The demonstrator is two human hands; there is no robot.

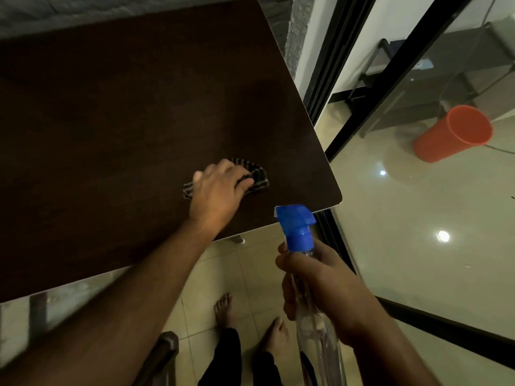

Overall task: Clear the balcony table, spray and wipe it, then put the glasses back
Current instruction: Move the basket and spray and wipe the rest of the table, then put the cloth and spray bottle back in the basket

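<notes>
Wiping the dark counter (111, 121) with a striped cloth (257, 176), near the corner closest to the glass door (418, 190). Pressing down with the left hand (220, 190), fingers curled over and gripping the bunched cloth. Holding a clear spray bottle (312, 316) with a blue trigger head in the right hand (320, 280), fingers wrapped round its neck, just off the counter's near edge and above the tiled floor. Keeping the two hands well apart, the bottle idle and its nozzle pointing toward the counter.

No glasses showing anywhere on the counter, so judging the clearing as done and the wiping as the step in hand.

For doing it well: spreading the cloth flatter, probably, since only a small bunched patch is touching the wood. Working in overlapping passes away from that corner toward the far side, rather than scrubbing one spot. Carrying each pass right over the pale edge strip. Keeping the bottle clear of the edge to avoid knocking it. Respraying only where the surface looks dry; too dim to tell wet from dry here.

An orange cup (454, 132) standing beyond the glass door, well away from the counter.
</notes>
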